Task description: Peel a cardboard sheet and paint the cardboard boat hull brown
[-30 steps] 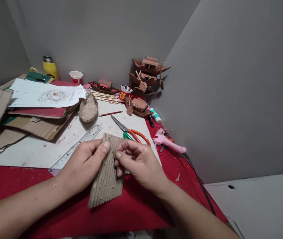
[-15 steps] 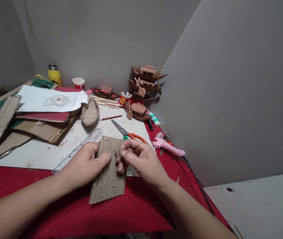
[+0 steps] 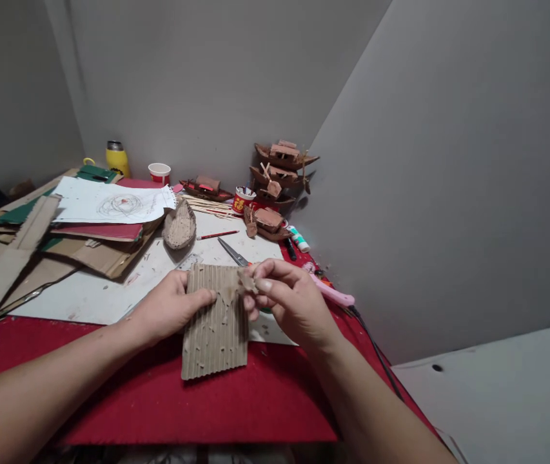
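My left hand (image 3: 173, 306) grips the left edge of a piece of corrugated cardboard (image 3: 214, 341), thumb on the ridged face and fingers hidden behind. Small torn paper bits cling to its ridges. At the board's upper right, my right hand (image 3: 287, 299) pinches a small torn scrap of brown paper (image 3: 248, 281) between thumb and fingertips. Behind the board lie scissors (image 3: 233, 251), their handles mostly covered by my right hand. A little boat hull of cardboard (image 3: 179, 225) rests farther back on the white board (image 3: 158, 261).
Stacked cardboard sheets (image 3: 95, 254) with a sketch (image 3: 115, 201) on top fill the left. Finished brown model boats (image 3: 284, 154) stand at the back right. A pink glue gun (image 3: 333, 291) with a black cord lies at the right, near a pencil (image 3: 217, 235) and paper cups (image 3: 159, 173).
My right hand has moved right and slightly up, away from the board's middle, with a larger scrap now showing in its fingers. The cardboard has tilted more upright; my view has shifted slightly.
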`<move>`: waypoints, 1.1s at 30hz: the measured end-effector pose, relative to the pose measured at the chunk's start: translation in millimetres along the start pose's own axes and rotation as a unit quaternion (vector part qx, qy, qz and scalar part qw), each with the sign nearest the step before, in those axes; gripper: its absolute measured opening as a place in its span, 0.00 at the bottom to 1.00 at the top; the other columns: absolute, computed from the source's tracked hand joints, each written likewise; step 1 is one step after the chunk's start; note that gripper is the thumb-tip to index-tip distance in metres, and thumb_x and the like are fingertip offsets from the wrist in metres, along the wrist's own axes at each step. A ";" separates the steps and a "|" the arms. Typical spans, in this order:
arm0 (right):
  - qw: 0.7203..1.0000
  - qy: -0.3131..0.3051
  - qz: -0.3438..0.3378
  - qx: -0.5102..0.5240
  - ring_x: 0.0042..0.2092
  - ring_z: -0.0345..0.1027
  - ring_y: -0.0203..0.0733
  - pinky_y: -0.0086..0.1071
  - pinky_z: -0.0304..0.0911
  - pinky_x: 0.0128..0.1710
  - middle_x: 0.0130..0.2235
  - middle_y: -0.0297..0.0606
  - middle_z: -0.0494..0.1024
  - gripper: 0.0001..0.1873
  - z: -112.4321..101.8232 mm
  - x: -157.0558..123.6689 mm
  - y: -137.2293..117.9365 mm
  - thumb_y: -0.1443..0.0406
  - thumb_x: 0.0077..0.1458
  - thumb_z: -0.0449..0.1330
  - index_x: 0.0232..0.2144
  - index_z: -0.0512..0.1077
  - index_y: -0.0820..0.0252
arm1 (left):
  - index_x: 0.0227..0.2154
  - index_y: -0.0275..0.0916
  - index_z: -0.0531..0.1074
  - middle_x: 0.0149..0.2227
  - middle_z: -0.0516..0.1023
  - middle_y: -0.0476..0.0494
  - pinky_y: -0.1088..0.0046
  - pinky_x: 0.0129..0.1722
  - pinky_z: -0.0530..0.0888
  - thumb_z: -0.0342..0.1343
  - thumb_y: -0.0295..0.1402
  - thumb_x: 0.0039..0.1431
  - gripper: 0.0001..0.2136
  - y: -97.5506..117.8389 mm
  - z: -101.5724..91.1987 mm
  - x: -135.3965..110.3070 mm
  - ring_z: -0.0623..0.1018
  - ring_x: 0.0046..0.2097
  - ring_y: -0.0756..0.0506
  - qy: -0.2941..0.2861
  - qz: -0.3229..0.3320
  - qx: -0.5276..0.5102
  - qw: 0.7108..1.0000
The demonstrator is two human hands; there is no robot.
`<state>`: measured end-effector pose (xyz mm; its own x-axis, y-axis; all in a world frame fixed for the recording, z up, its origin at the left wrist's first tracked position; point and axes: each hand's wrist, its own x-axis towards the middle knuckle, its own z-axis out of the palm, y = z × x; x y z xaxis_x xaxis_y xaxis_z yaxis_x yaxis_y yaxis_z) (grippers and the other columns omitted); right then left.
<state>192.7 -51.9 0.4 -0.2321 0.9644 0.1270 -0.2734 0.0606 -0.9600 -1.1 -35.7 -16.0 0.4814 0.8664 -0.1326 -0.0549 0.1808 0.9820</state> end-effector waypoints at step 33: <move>0.767 0.023 -0.267 -0.583 0.29 0.66 0.39 0.31 0.62 0.30 0.28 0.39 0.72 0.07 16.8 -13.0 31.1 0.69 0.60 0.52 0.30 0.67 0.61 | 0.22 0.35 0.68 0.22 0.66 0.54 0.82 0.21 0.64 0.52 0.34 0.55 0.10 0.8 20.4 -16.1 0.65 0.25 0.53 0.059 0.058 0.127 0.988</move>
<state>171.6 -66.9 -26.9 -0.3366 0.7287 0.5965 0.7090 0.6130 -0.3488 9.0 -59.1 -10.3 0.3794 0.9251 -0.0165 0.1246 -0.0334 0.9916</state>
